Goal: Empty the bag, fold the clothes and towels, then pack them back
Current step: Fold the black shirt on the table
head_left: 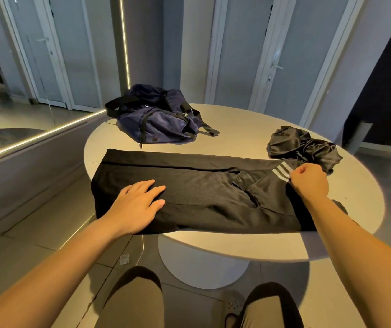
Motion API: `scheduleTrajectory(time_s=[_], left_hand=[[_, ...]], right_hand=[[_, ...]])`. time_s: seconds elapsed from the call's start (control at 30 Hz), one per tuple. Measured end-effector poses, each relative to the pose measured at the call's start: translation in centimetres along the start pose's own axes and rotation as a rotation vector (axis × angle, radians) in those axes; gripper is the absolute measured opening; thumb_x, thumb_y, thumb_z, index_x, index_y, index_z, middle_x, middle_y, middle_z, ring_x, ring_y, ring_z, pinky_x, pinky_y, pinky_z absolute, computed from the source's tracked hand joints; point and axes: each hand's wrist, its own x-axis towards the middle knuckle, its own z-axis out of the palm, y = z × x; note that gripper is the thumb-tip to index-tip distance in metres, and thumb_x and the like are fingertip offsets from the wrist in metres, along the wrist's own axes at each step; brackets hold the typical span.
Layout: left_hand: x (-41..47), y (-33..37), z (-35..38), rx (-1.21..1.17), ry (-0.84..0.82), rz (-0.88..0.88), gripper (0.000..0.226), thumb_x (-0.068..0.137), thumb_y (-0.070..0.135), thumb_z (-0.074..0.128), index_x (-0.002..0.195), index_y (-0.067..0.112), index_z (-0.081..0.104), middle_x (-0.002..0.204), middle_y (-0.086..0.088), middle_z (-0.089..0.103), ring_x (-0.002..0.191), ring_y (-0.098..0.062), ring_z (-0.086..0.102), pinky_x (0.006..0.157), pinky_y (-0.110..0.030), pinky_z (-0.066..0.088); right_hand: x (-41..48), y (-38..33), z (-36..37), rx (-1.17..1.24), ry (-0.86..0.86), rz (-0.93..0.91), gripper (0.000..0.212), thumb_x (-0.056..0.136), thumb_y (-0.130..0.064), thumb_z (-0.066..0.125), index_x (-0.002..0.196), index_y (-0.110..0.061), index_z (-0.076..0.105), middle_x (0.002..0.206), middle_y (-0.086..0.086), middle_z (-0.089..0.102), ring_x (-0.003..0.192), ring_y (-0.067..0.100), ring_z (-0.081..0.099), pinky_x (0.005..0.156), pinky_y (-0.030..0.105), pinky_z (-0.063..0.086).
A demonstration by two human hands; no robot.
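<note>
Only garment (pixel 201 192) corner in right grip (pixel 309 182)

Place: a sleek indoor room — home or changing area, cannot tell which.
Doors: tall frosted-glass doors (pixel 291 55) with lever handles along the far wall.
Lighting: glowing strip lights (pixel 124 43) set into the wall.
Furniture: round white pedestal table (pixel 248 129) on a tiled floor (pixel 36 247).
</note>
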Motion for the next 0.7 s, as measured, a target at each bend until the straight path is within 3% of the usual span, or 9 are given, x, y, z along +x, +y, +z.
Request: scheduleTrajectory(time_s=[0.1,0.17,0.27,0.37,0.47,0.6,0.7], left_hand=[[0.1,-0.2,0.2,-0.032,0.049,-0.055,0.052,0.109,0.046,0.029,0.16,0.034,0.028,0.168,0.002,0.021,0.156,-0.017,0.014,0.126,-0.041,0.012],[0.1,-0.3,0.1,-0.09,0.128,-0.065,0.05,0.107,0.044,0.039,0.155,0.029,0.041,0.162,0.001,0.035,0.151,-0.018,0.027,0.123,-0.04,0.022],[-0.1,0.1,-0.5,-0.194,0.232,0.054,0.03,0.097,0.043,0.06,0.123,0.029,0.068,0.125,0.008,0.062,0.119,-0.014,0.053,0.107,-0.038,0.041],[-0.2,0.7,-1.3,-0.184,0.149,0.081,0.007,0.091,0.039,0.069,0.096,0.037,0.064,0.1,0.016,0.057,0.099,-0.006,0.049,0.099,-0.037,0.041],[0.2,0.9,-2.1,-0.229,0.075,0.019,0.013,0.089,0.026,0.069,0.081,0.033,0.061,0.095,0.013,0.056,0.094,-0.008,0.051,0.101,-0.042,0.042],[0.4,1.0,-3.0,-0.344,0.007,-0.044,0.011,0.092,0.019,0.068,0.083,0.024,0.066,0.093,0.01,0.064,0.087,-0.009,0.057,0.097,-0.04,0.043],[0.3,0.7,-3.0,-0.371,0.019,-0.061,0.013,0.094,0.016,0.064,0.084,0.026,0.064,0.085,0.008,0.067,0.078,-0.012,0.06,0.08,-0.033,0.043]], right_hand=[[-0.2,0.2,0.0,-0.031,-0.015,0.048,0.016,0.092,-0.009,0.056,0.079,-0.002,0.061,0.08,0.019,0.062,0.074,0.038,0.057,0.068,0.041,0.045],[-1.1,-0.3,-0.1,-0.076,-0.058,0.007,0.008,0.092,-0.01,0.057,0.092,-0.003,0.059,0.087,0.017,0.061,0.082,0.037,0.057,0.072,0.04,0.043],[-3.6,-2.4,-0.6,-0.08,-0.08,-0.22,0.007,0.095,-0.018,0.059,0.1,-0.013,0.061,0.091,0.002,0.062,0.088,0.03,0.06,0.076,0.038,0.046],[-6.8,-5.3,-1.4,0.075,-0.499,-0.503,0.012,0.094,-0.023,0.068,0.083,-0.021,0.073,0.077,0.0,0.071,0.076,0.019,0.067,0.071,0.033,0.054],[-9.1,-7.1,-2.1,0.016,-0.899,-0.578,0.013,0.09,-0.021,0.071,0.081,-0.013,0.076,0.077,0.006,0.071,0.069,0.01,0.063,0.068,0.02,0.05],[-9.3,-7.0,-1.8,-0.121,-0.939,-0.608,0.013,0.086,-0.018,0.069,0.076,-0.01,0.072,0.087,0.015,0.07,0.079,0.026,0.066,0.078,0.039,0.056],[-9.1,-6.9,-2.0,-0.056,-0.877,-0.575,0.017,0.09,-0.02,0.071,0.074,-0.013,0.072,0.073,0.001,0.07,0.069,0.012,0.065,0.068,0.029,0.052]])
